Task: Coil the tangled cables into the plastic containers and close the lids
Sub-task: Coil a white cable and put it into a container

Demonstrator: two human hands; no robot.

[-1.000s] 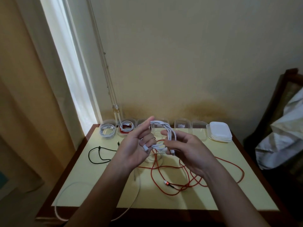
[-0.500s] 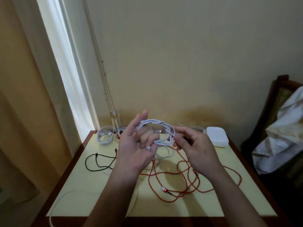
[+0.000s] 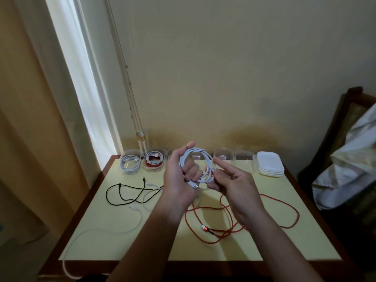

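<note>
White cable coil (image 3: 200, 151) aloft over desk (image 3: 122, 241), rounder and tighter than half a second ago. Gripped on one side by left hand (image 3: 179, 180), fingers now curled through the loop, no longer splayed. Pinched opposite by right hand (image 3: 234, 184), forefinger straight. Silver plug (image 3: 195, 186) poking out below. Red cable (image 3: 204, 228) sprawled underneath.

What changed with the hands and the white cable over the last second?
The left hand closed its fingers round the white cable coil, which tightened into a neater loop. The right hand shifted from gripping it to pinching its right side. The red cable stayed on the table.
</note>
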